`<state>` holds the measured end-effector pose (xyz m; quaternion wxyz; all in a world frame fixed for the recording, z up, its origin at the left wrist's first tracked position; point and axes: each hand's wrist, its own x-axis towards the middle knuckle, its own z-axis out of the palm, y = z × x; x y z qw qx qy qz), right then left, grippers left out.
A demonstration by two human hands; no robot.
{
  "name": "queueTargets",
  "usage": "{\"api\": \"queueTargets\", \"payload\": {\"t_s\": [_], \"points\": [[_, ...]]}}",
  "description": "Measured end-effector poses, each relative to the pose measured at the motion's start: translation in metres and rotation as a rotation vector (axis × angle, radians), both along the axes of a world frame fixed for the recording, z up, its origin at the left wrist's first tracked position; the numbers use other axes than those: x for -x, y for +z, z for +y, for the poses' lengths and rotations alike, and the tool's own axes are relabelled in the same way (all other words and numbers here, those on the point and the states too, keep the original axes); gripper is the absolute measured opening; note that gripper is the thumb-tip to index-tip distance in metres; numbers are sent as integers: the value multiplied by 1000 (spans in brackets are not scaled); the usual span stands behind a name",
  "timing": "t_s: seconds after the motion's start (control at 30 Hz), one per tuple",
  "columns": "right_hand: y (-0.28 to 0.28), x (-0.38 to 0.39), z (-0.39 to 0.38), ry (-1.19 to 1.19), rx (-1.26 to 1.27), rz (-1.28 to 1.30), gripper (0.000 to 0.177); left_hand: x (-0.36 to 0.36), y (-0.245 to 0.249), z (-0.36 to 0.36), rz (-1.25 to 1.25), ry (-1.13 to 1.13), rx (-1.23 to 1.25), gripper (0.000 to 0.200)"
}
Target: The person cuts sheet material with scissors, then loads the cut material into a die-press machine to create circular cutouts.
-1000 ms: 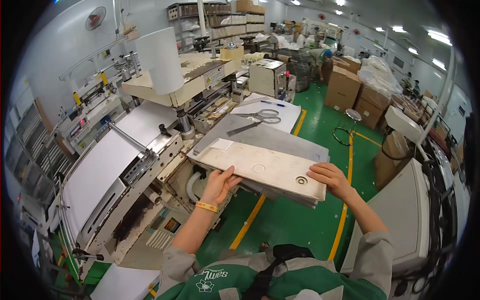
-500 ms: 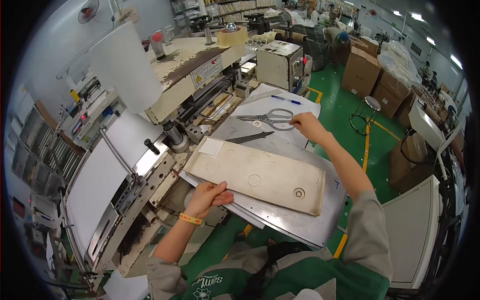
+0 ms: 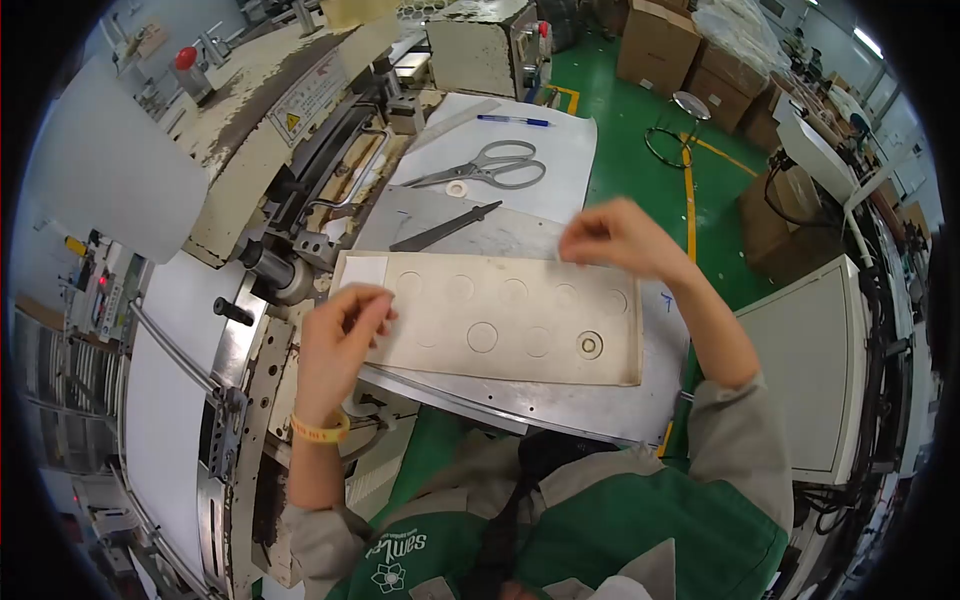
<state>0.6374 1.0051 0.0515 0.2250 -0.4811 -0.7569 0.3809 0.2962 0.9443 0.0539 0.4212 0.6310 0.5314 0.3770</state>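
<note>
A shallow cream tray (image 3: 455, 320) with round outlines lies on the metal plate (image 3: 660, 370). A white square (image 3: 365, 271) sits at its left end, and a small ring (image 3: 589, 345) rests in a circle at the lower right. My left hand (image 3: 345, 335) is at the tray's left end, fingers curled with thumb and fingertips close; anything between them is too small to make out. Over the tray's top right edge, my right hand (image 3: 620, 240) is blurred, its fingertips bent downward. Beyond the tray lie dark tweezers (image 3: 446, 227), grey scissors (image 3: 490, 167) and a small roll (image 3: 457, 188).
A worn cream machine (image 3: 270, 110) with a metal bar stands at the left. White paper with a blue pen (image 3: 513, 120) lies at the back. Cardboard boxes (image 3: 657, 45), a round stool (image 3: 691, 106) and a white cabinet (image 3: 800, 370) are at the right.
The view has shifted and turned. My right hand has moved from beside the scissors to the tray's top right edge. My left hand has moved from the tray's front edge to its left end.
</note>
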Motion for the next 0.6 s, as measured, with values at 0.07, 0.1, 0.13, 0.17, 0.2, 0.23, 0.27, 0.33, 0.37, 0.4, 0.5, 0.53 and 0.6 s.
{"api": "queueTargets", "payload": {"t_s": [0.07, 0.1, 0.13, 0.17, 0.2, 0.23, 0.27, 0.33, 0.37, 0.4, 0.5, 0.53, 0.6], "points": [[6, -4, -55, 5, 168, -77, 11, -10, 4, 23, 6, -57, -29, 20], [0, -5, -71, -5, 225, -37, 15, -15, 2, 32, -19, -83, -55, 20], [-1, -5, -82, -43, 273, -55, 16, -21, 3, 40, -4, -135, -58, 20], [-5, -5, -88, -79, 264, -36, 16, -27, 2, 48, -8, -167, -60, 20], [-10, -4, -92, -115, 254, -16, 16, -32, -2, 55, -13, -199, -62, 21], [-10, -4, -93, -127, 239, -39, 15, -37, -4, 61, -13, -227, -68, 21], [-10, -3, -94, -140, 224, -64, 15, -41, -6, 65, -14, -255, -74, 21], [-9, -1, -94, -131, 212, -88, 15, -47, -5, 68, 24, -284, -81, 21], [-8, 1, -93, -130, 202, -106, 14, -49, -5, 68, 31, -297, -90, 21], [-7, 2, -93, -125, 192, -125, 14, -50, -6, 67, 37, -308, -99, 21], [-9, 0, -90, -120, 185, -151, 15, -52, -6, 61, 41, -334, -87, 22], [-9, 0, -87, -106, 190, -164, 14, -51, -6, 61, 44, -343, -91, 22], [-7, -1, -82, -77, 201, -192, 14, -50, -8, 61, 51, -359, -98, 22]]}}
